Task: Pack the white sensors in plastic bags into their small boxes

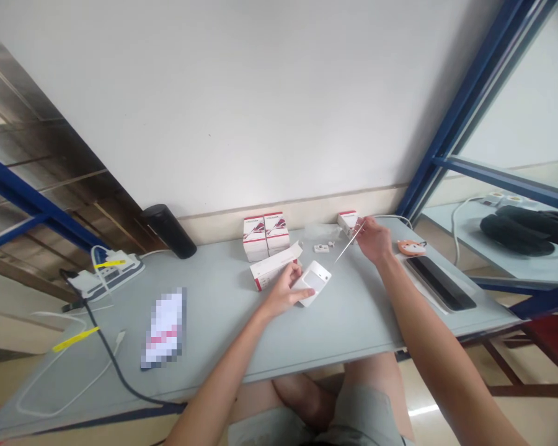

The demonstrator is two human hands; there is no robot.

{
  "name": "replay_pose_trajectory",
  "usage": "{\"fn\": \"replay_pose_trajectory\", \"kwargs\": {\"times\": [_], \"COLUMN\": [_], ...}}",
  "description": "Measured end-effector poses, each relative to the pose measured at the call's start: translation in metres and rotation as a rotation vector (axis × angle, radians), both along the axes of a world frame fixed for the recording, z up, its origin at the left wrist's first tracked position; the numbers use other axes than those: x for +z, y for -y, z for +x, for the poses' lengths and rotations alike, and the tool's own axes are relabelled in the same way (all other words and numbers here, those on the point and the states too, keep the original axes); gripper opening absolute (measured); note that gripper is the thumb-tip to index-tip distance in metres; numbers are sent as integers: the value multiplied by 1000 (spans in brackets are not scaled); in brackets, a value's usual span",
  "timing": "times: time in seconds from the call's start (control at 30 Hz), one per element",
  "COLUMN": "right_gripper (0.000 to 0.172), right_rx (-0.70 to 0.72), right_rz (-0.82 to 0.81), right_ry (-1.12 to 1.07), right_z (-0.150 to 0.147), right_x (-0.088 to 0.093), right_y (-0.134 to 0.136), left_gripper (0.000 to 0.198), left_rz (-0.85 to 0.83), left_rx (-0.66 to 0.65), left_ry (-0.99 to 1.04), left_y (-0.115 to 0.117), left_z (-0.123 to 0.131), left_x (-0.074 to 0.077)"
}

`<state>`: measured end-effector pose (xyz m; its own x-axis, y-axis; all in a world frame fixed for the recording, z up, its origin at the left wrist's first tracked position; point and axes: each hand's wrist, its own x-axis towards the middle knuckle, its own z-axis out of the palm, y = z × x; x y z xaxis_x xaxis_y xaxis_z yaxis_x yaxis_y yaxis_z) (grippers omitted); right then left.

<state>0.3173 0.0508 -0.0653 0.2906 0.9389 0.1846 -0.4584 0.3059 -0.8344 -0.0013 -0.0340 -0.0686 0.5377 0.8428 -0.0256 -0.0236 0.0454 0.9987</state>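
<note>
My left hand is closed around the lower end of a flat white device with a grey panel and a small dark round spot. Just left of it, an open white box with a red edge lies with its flap raised. A thin pale strip, seen nearly edge-on, is pinched in my right hand above the table; what it is I cannot make out. Small white parts and a clear plastic bag lie behind the device. A small red-and-white box stands partly behind my right hand.
Two red-and-white boxes stand by the wall, with a black cylinder to their left. A power strip and loose cables are at the left. An orange mouse and a long black object lie right.
</note>
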Motion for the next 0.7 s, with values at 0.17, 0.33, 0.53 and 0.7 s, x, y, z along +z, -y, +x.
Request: {"fn": "replay_pose_trajectory", "kwargs": {"times": [0.17,0.33,0.53,0.7], "right_gripper": [32,32,27,26], "right_rx": [30,-1,-96,-368], "right_rz": [-27,-45,-37,-37], "right_ry": [-71,-136,55,249], "right_z": [1,1,9,2], "right_x": [2,4,-1,-4], "right_y": [-2,-4,-9,-9], "left_gripper": [63,61,61,60], "left_rz": [11,24,-136,-194], "left_rx": [3,16,10,133], "left_ry": [-20,-10,65,112], "left_y": [0,-4,-7,-5], "left_z": [0,0,-2,-1], "left_x": [-1,-5,-7,-3]}}
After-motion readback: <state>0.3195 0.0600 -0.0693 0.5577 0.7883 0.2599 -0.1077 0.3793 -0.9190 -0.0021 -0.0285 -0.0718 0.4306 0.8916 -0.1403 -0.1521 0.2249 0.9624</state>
